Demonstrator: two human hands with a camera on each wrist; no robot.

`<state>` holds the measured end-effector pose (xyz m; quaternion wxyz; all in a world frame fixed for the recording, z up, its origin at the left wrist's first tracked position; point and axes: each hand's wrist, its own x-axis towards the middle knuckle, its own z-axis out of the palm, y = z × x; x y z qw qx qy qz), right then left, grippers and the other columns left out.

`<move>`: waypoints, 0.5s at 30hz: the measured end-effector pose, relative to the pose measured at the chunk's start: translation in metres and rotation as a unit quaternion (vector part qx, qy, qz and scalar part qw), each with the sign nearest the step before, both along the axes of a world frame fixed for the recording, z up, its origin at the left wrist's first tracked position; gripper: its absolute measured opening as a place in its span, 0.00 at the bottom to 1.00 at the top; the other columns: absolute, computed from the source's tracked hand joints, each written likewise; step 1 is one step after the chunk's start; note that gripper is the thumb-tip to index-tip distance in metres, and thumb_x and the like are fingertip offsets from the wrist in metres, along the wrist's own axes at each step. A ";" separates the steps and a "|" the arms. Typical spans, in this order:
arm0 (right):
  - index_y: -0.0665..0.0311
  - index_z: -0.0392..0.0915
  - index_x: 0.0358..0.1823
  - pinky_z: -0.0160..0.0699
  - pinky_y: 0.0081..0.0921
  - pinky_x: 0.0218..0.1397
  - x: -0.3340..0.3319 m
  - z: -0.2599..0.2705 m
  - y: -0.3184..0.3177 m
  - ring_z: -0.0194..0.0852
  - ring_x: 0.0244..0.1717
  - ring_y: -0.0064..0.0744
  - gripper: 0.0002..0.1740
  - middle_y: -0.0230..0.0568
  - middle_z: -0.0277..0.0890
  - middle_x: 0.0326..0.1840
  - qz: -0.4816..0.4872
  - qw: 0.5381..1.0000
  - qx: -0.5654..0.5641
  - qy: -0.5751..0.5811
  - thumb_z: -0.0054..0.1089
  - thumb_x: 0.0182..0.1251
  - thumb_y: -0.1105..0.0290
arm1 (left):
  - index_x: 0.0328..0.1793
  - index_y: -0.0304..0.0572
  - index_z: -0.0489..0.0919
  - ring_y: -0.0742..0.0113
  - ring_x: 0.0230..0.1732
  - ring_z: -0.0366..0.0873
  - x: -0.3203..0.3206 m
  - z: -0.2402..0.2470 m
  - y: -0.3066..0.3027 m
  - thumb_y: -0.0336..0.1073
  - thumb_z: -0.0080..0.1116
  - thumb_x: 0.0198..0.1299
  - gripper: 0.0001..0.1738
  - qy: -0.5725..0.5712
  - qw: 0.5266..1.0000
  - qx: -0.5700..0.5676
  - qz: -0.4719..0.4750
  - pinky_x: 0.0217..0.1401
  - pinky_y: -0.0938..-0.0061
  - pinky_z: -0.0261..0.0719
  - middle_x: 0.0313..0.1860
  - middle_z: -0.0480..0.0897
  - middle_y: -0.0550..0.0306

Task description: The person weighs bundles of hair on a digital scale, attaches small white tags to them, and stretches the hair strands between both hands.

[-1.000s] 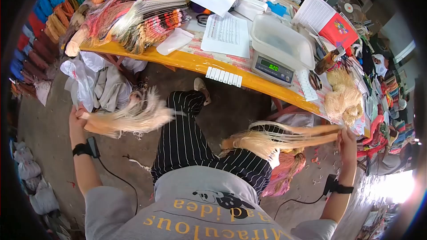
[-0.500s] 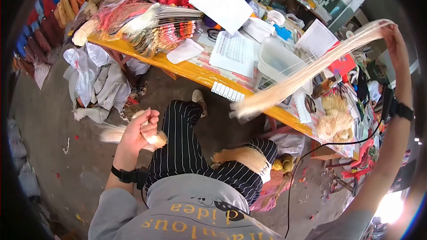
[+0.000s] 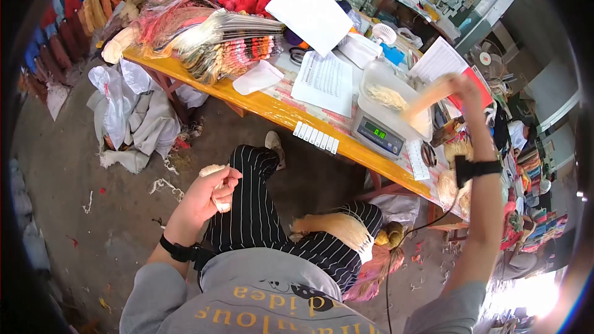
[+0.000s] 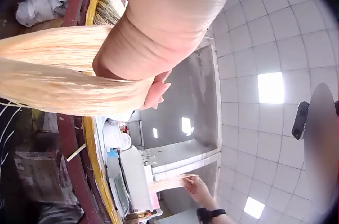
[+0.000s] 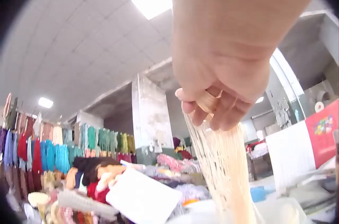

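The step in hand looks to be laying a hank [image 3: 429,97] of pale yarn into the tub [image 3: 375,111], which sits on the scale [image 3: 378,132] on the worktop [image 3: 272,105]. The right hand [image 3: 467,91] is above the tub's far right side, fingers clamped round the top of the hank, whose strands hang down into the tub. More pale yarn lies inside; whether it is the same hank's lower end or separate, I cannot tell. The left hand [image 3: 207,196] is well apart from the worktop, beside the trousers [image 3: 250,204], its fingers curled round a second hank [image 4: 63,89]. A third hank [image 3: 337,224] lies across the right thigh. The next move, I judge, calls for gathering the strands within the rim before the right fingers let go, since any left hanging over or held up could spoil the reading. The right hand is blurred in the head view, and the green digits seem to read 0.18, though they are small. The right wrist view cuts off the hank's bottom; in the left wrist view, the wrist hides most of that hand's fingers.
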<state>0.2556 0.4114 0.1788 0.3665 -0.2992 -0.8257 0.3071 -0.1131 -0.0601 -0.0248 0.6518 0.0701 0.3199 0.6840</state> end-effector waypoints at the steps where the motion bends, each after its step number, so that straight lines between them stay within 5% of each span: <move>1: 0.65 0.78 0.46 0.72 0.26 0.49 -0.003 -0.039 -0.003 0.75 0.43 0.25 0.18 0.37 0.78 0.42 -0.099 0.990 0.045 -0.092 0.49 0.69 0.58 | 0.40 0.31 0.77 0.85 0.13 0.57 0.001 0.001 -0.001 0.35 0.49 0.65 0.12 0.012 1.000 -0.002 -0.001 0.16 0.87 0.56 0.26 0.75 0.62; 2: 0.65 0.79 0.42 0.73 0.29 0.44 -0.005 -0.062 -0.011 0.77 0.39 0.30 0.18 0.43 0.80 0.36 -0.067 0.935 0.190 -0.292 0.46 0.68 0.58 | 0.40 0.30 0.77 0.85 0.14 0.57 0.002 0.000 -0.002 0.35 0.49 0.66 0.13 0.014 1.000 -0.005 0.000 0.16 0.87 0.56 0.26 0.75 0.62; 3: 0.63 0.79 0.37 0.74 0.32 0.39 -0.006 -0.095 -0.026 0.79 0.34 0.40 0.17 0.47 0.79 0.30 -0.043 0.954 0.122 -0.269 0.46 0.66 0.58 | 0.40 0.30 0.77 0.85 0.14 0.57 0.001 -0.001 -0.004 0.35 0.49 0.66 0.13 0.015 1.000 -0.002 0.004 0.16 0.87 0.56 0.26 0.75 0.62; 5: 0.60 0.75 0.33 0.73 0.44 0.39 -0.023 -0.126 -0.079 0.78 0.36 0.53 0.14 0.50 0.78 0.31 -0.169 0.877 0.145 -0.426 0.49 0.64 0.57 | 0.39 0.32 0.76 0.85 0.13 0.57 -0.001 -0.005 -0.008 0.36 0.48 0.66 0.13 0.013 1.000 -0.019 0.007 0.17 0.87 0.56 0.26 0.73 0.62; 10: 0.63 0.76 0.48 0.74 0.40 0.41 -0.017 -0.144 -0.138 0.77 0.40 0.52 0.16 0.50 0.78 0.40 -0.197 0.924 0.208 -0.252 0.53 0.65 0.62 | 0.39 0.31 0.76 0.85 0.13 0.57 0.001 -0.002 -0.002 0.37 0.46 0.68 0.14 0.023 0.999 -0.048 0.004 0.16 0.86 0.56 0.25 0.73 0.62; 13: 0.63 0.75 0.52 0.75 0.30 0.35 -0.012 -0.159 -0.159 0.81 0.38 0.41 0.16 0.46 0.79 0.42 -0.190 0.954 0.189 -0.130 0.54 0.66 0.63 | 0.44 0.30 0.76 0.84 0.14 0.57 0.007 -0.004 0.013 0.37 0.46 0.68 0.15 0.041 0.998 -0.038 -0.003 0.16 0.86 0.56 0.26 0.73 0.62; 15: 0.63 0.76 0.50 0.73 0.20 0.30 -0.027 -0.180 -0.184 0.81 0.34 0.29 0.15 0.42 0.80 0.45 -0.174 0.976 -0.112 -0.066 0.53 0.68 0.62 | 0.48 0.31 0.75 0.84 0.13 0.57 0.014 -0.008 0.027 0.37 0.45 0.69 0.15 -0.065 0.997 0.031 -0.035 0.16 0.87 0.55 0.26 0.73 0.61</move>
